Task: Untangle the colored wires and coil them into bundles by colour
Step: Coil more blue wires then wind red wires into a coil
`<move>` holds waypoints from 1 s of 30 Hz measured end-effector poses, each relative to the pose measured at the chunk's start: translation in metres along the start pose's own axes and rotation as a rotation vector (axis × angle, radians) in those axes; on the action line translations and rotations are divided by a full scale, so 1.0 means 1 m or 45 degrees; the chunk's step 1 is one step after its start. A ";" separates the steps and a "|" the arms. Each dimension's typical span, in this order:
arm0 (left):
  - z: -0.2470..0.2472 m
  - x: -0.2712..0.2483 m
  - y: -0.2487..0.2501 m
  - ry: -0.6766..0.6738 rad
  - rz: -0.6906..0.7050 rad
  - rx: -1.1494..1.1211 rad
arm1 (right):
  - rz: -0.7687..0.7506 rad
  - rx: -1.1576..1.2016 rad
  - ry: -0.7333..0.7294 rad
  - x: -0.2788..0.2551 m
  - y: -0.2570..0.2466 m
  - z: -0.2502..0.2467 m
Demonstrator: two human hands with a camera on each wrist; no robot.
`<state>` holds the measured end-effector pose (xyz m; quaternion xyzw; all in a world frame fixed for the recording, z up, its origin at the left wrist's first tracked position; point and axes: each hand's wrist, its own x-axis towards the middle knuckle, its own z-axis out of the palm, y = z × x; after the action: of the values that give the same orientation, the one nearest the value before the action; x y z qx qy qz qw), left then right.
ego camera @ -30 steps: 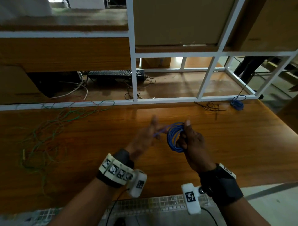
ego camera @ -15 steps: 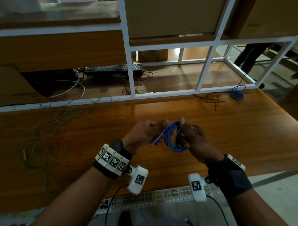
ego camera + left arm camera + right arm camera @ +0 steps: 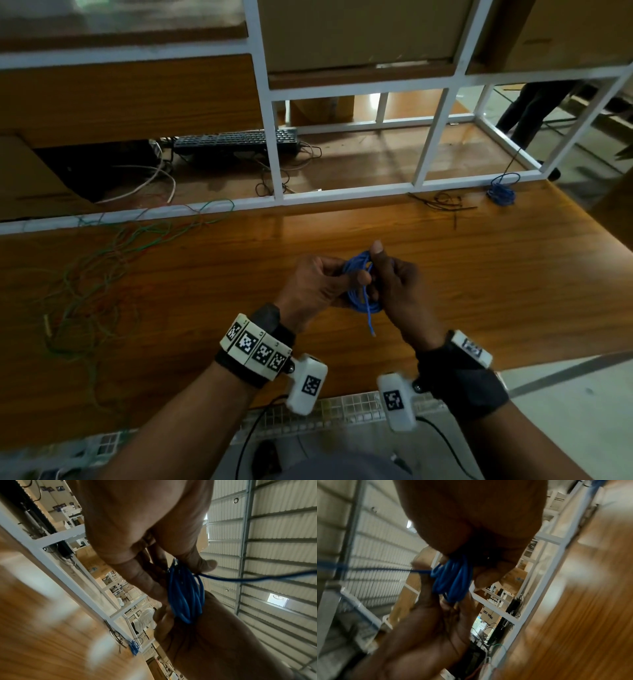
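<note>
above the wooden table, left hand and right hand both pinch the blue wire coil, its loose end dangling toward the table's near edge

A glossy brown wooden worktop fills the near ground, light glaring off its middle. Along its far edge stands a white metal frame of square bars. Behind the frame lies a black keyboard among dark cables. Brown cardboard boxes sit above. Overhead runs a corrugated metal roof.
</note>
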<state>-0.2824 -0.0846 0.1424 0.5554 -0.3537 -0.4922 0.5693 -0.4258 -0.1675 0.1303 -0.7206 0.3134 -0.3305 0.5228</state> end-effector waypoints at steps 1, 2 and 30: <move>-0.001 0.000 0.001 -0.016 -0.001 0.053 | -0.057 -0.104 0.038 -0.002 0.005 0.001; -0.002 0.000 0.001 -0.027 0.001 0.100 | -0.095 -0.174 0.066 -0.004 0.009 0.003; -0.014 -0.002 -0.006 0.040 0.097 -0.066 | 0.291 0.275 -0.115 0.001 0.003 -0.026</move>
<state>-0.2709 -0.0785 0.1351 0.5343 -0.3529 -0.4704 0.6072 -0.4461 -0.1832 0.1335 -0.6339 0.3322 -0.2677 0.6451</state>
